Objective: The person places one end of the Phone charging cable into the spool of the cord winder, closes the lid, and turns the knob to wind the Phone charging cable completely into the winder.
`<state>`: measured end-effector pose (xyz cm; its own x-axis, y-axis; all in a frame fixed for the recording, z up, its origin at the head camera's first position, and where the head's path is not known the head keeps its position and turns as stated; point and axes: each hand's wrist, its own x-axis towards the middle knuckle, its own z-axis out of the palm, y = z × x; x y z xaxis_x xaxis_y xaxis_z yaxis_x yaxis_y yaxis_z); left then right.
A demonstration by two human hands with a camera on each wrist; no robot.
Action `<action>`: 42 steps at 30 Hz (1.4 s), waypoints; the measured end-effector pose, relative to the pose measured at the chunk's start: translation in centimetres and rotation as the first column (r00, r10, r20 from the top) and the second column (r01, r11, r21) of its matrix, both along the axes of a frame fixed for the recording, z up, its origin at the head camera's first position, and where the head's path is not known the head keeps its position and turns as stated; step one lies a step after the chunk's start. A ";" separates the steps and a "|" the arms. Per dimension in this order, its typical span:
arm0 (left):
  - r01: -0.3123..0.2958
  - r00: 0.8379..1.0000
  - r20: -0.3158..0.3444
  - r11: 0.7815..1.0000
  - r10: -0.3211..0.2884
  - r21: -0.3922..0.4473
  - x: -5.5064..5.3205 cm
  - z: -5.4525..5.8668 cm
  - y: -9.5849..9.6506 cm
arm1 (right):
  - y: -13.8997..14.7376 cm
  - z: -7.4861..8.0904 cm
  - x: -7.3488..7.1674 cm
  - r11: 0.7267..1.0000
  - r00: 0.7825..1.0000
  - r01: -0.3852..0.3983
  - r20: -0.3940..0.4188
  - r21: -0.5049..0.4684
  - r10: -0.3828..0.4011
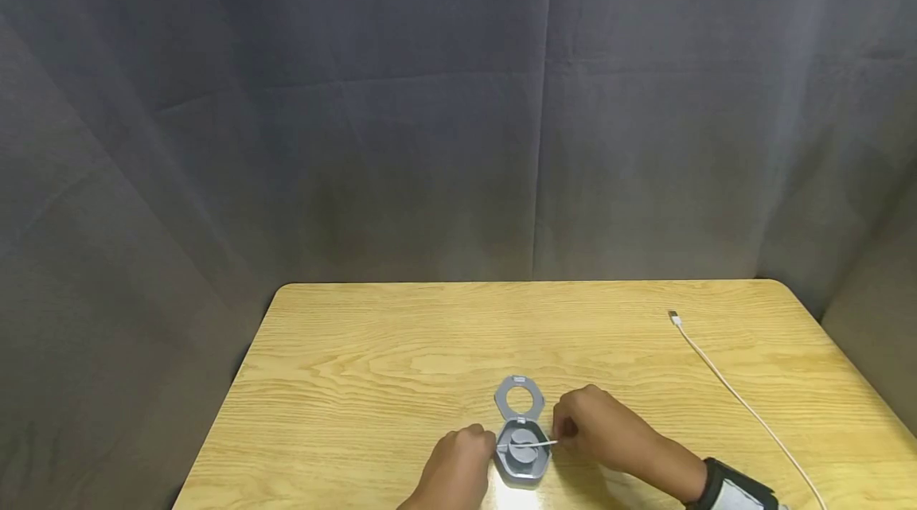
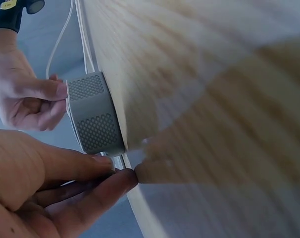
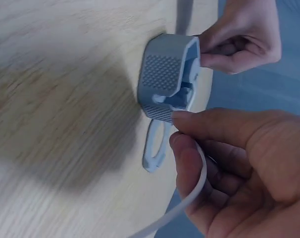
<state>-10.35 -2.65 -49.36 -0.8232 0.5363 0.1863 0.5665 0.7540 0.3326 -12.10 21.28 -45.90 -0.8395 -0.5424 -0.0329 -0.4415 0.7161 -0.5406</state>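
A grey hexagonal cable case [image 1: 523,476] stands on the table with its ring-shaped lid [image 1: 501,399] folded back on the far side. Across its round core runs a stretch of thin white cable [image 1: 544,443]. At the left side of the case, my left hand [image 1: 458,462] pinches the cable; the fingertips mostly hide it there. My right hand [image 1: 598,426] grips the cable between thumb and forefinger at the case's right side. In the right wrist view the white cable [image 3: 187,201] passes over the curled fingers and trails away. The case has textured side walls [image 2: 98,131].
On the right of the wooden table [image 1: 344,383], a white cable length [image 1: 766,426] runs to a USB plug [image 1: 676,319] near the back. Grey curtains [image 1: 430,136] hang behind and at both sides. A dark band [image 1: 731,486] wraps the right wrist.
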 end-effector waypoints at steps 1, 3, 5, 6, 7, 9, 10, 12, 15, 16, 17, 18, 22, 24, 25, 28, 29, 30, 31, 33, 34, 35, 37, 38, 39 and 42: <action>0.001 1.000 0.001 1.000 -0.001 0.003 0.0 0.0 0.0 | 0.0 0.1 0.0 1.000 1.000 -0.005 0.001 -0.001 0.005; 0.003 1.000 0.000 1.000 -0.003 0.008 0.0 0.0 0.0 | 0.0 0.1 0.1 1.000 1.000 -0.020 0.016 -0.011 0.020; 0.003 1.000 -0.013 1.000 -0.003 0.003 0.1 0.0 0.0 | 0.0 -0.2 0.3 0.999 0.999 -0.038 0.030 -0.018 0.038; 0.004 1.000 -0.017 1.000 -0.004 0.000 0.1 -0.1 0.0 | -0.1 -0.4 0.3 0.999 0.998 -0.047 0.033 -0.020 0.047; 0.004 1.000 -0.022 1.000 -0.004 -0.004 0.1 -0.1 0.0 | -0.1 -0.6 0.4 0.998 0.998 -0.054 0.032 -0.019 0.054; 0.008 1.000 -0.019 1.000 -0.008 -0.008 0.2 -0.2 0.0 | -0.3 -0.9 0.4 0.999 0.999 -0.050 0.018 -0.008 0.050; 0.010 1.000 -0.011 1.000 -0.010 -0.007 0.2 -0.2 0.0 | -0.4 -1.0 0.4 0.999 0.999 -0.042 -0.009 0.007 0.042; 0.011 1.000 0.011 1.000 -0.011 -0.003 0.1 -0.2 0.0 | -0.6 -1.2 0.4 0.999 0.997 -0.011 -0.078 0.043 0.014; 0.011 0.999 0.039 1.000 -0.011 0.007 0.1 -0.3 0.1 | -0.9 -1.3 0.2 0.994 0.982 0.054 -0.184 0.090 -0.037; 0.009 0.999 0.033 1.000 -0.009 0.003 0.1 -0.3 0.1 | -1.0 -1.3 0.1 0.993 0.976 0.071 -0.212 0.099 -0.049; 0.008 1.000 0.029 1.000 -0.008 0.002 0.1 -0.3 0.1 | -1.0 -1.3 0.1 0.991 0.971 0.086 -0.230 0.104 -0.060; 0.009 1.000 0.022 1.000 -0.008 -0.003 0.1 -0.3 0.1 | -1.0 -1.2 0.1 0.990 0.969 0.096 -0.236 0.102 -0.070; 0.016 1.000 0.017 1.000 -0.016 -0.007 0.1 -0.4 0.1 | -0.7 -0.7 0.2 0.993 0.978 0.099 -0.191 0.068 -0.085; 0.018 1.000 0.022 1.000 -0.018 -0.012 0.1 -0.4 0.0 | -0.6 -0.3 0.2 0.995 0.987 0.089 -0.137 0.047 -0.082; 0.020 1.000 0.024 1.000 -0.020 -0.010 0.1 -0.3 0.0 | -0.5 -0.1 0.3 0.996 0.990 0.083 -0.115 0.040 -0.078; 0.016 1.000 0.013 1.000 -0.016 -0.007 -0.1 -0.3 0.0 | -0.4 0.2 0.3 0.998 0.995 0.061 -0.074 0.022 -0.059; 0.015 1.000 0.013 1.000 -0.015 -0.006 -0.1 -0.3 0.0 | -0.5 0.2 0.3 0.998 0.996 0.054 -0.075 0.025 -0.052; 0.015 1.000 0.016 1.000 -0.015 0.001 -0.1 -0.3 0.0 | -0.5 0.1 0.3 0.998 0.996 0.050 -0.077 0.028 -0.048; 0.015 1.000 0.014 1.000 -0.015 0.006 -0.1 -0.3 0.0 | -0.5 0.0 0.3 0.998 0.996 0.049 -0.078 0.032 -0.046; 0.014 1.000 0.020 1.000 -0.014 0.011 -0.2 -0.3 0.0 | -0.5 -0.2 0.2 0.998 0.996 0.049 -0.079 0.041 -0.046; 0.013 1.000 0.024 1.000 -0.013 0.010 -0.2 -0.3 0.0 | -0.5 -0.2 0.3 0.998 0.996 0.049 -0.079 0.045 -0.045; 0.013 1.000 0.024 1.000 -0.013 0.009 -0.1 -0.3 0.0 | -0.6 -0.3 0.2 0.998 0.996 0.049 -0.077 0.050 -0.045; 0.013 1.000 0.019 1.000 -0.013 0.004 -0.1 -0.2 0.0 | -0.6 -0.3 0.1 0.997 0.997 0.047 -0.072 0.054 -0.043; 0.013 1.000 0.021 1.000 -0.013 0.003 -0.1 -0.1 0.0 | -0.7 -0.2 0.1 0.998 0.997 0.040 -0.070 0.055 -0.036; 0.013 1.000 0.016 1.000 -0.013 0.002 -0.1 -0.1 0.0 | -0.7 -0.1 0.0 0.998 0.998 0.034 -0.062 0.055 -0.031; 0.011 1.000 0.004 1.000 -0.011 0.007 0.0 0.0 -0.1 | -0.8 0.6 0.0 0.999 0.998 0.029 -0.065 0.040 -0.026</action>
<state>-10.39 -2.75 -49.39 -0.8180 0.5441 0.1865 0.5733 0.7453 0.3403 -12.10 20.51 -45.29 -0.8553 -0.5182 0.0001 -0.4542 0.7496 -0.4815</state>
